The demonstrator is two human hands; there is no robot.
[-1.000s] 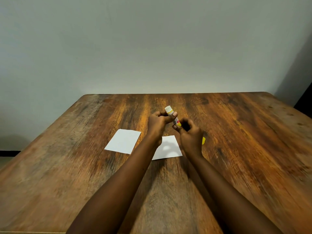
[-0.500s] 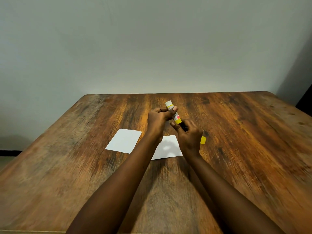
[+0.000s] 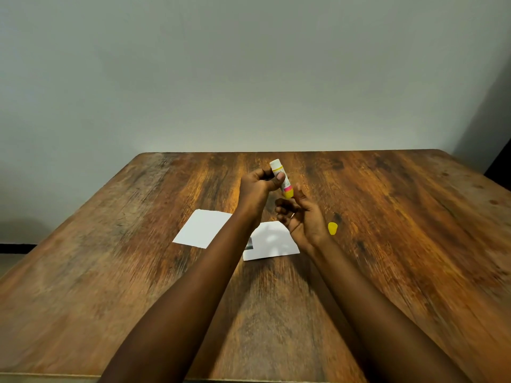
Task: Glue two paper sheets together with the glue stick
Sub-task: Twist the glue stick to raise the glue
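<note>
Glue stick (image 3: pixel 281 178) pinched in left hand (image 3: pixel 258 186) fingers mid-frame, right hand (image 3: pixel 302 219) fingers loosely curled just below, yellow cap (image 3: pixel 332 228) on table (image 3: pixel 414 244) at right.

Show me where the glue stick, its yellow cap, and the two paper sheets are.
glue stick (image 3: pixel 281 178), head view, middle of tube
yellow cap (image 3: pixel 332 228), head view, cap's side
left paper sheet (image 3: pixel 203 228), head view, sheet's middle
right paper sheet (image 3: pixel 272 243), head view, sheet's middle

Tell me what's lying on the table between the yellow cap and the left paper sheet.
In the head view, the second paper sheet lies between the yellow cap and the left sheet, partly hidden under the forearms.
</note>
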